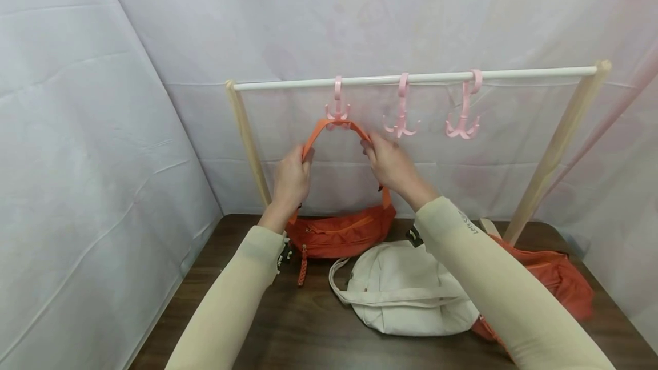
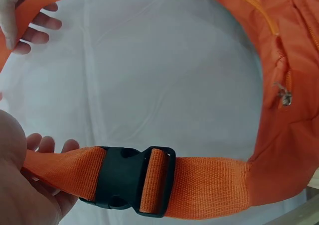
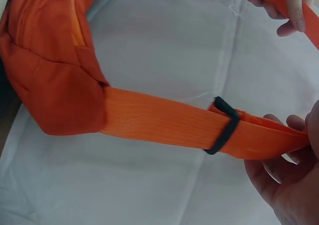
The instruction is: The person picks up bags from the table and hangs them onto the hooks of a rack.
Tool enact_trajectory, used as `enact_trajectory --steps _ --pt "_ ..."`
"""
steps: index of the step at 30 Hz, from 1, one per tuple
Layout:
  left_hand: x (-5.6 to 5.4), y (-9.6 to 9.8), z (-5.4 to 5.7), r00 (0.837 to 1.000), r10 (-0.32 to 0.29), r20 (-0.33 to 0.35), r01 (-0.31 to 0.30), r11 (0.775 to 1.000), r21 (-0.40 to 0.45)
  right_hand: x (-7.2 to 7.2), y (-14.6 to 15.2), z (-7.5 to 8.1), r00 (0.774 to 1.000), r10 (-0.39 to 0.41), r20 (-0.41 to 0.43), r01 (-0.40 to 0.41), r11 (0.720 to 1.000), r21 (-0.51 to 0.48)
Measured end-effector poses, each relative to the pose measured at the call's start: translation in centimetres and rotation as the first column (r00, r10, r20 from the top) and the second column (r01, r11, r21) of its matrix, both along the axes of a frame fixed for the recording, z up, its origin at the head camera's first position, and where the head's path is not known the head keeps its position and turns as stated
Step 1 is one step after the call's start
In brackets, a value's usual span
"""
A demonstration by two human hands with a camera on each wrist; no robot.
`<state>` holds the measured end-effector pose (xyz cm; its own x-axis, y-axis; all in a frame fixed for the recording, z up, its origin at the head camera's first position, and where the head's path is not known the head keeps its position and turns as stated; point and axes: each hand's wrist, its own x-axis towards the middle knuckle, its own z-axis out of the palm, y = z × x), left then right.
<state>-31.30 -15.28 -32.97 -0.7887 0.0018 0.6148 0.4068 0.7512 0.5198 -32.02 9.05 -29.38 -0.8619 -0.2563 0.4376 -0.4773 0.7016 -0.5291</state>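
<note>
Orange waist bag is toward the back of the dark surface, lifted by its strap; I cannot tell if its bottom touches the wood. Nearest to me lie a white bag and, partly behind the right sleeve, another orange bag. Beyond these, the body of the waist bag looks thin and soft, so I judge it is light and will swing rather than resist me; nothing about it seems fragile, though its braided zip pull dangles and could catch. Higher, I see a hard black buckle on the left side and a black slider on the right side. The left hand and the right hand each have the fingers closed on the webbing past these parts, thumb against fingers, and this is where I would take hold: the weave should give good friction, and it bends easily but makes an arch when held from two sides. Farther, the top of this arch crosses before the leftmost pink hook; contact I cannot confirm. Behind is the white rail.
</note>
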Motion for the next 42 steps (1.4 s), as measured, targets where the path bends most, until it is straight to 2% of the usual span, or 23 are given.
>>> enact_trajectory --steps 9,14,20,25,31,34,42 --pt "0.3 -0.3 -1.2 0.999 -0.011 0.048 0.01 1.0 0.007 0.2 -0.2 -1.4 1.0 0.016 -0.011 -0.015 1.0 0.007" --pt "0.4 -0.5 -1.6 0.998 -0.019 0.059 0.017 1.0 0.024 0.1 -0.1 -1.7 0.999 0.034 0.017 -0.034 0.999 -0.005" --pt "0.5 -0.5 -2.1 0.997 -0.045 0.07 0.041 0.998 0.05 0.0 0.3 -2.3 0.999 0.004 0.034 -0.005 1.0 0.019" --pt "0.8 -0.5 -2.7 0.997 -0.058 0.056 0.053 0.994 0.095 0.3 0.7 -2.8 0.998 -0.021 0.052 0.02 1.0 0.02" --pt "1.7 -0.6 -3.2 0.998 -0.058 0.041 0.051 0.988 0.146 0.9 1.4 -3.2 0.999 0.007 0.044 -0.006 1.0 -0.025" --pt "2.0 -0.8 -3.5 0.998 -0.047 0.033 0.042 0.989 0.145 1.3 1.7 -3.3 0.999 0.021 0.043 -0.02 0.999 -0.042" --pt "3.0 -1.0 -3.8 0.998 -0.061 -0.019 0.064 0.987 0.148 2.5 2.5 -3.6 0.999 0.029 0.022 -0.028 0.998 -0.06"
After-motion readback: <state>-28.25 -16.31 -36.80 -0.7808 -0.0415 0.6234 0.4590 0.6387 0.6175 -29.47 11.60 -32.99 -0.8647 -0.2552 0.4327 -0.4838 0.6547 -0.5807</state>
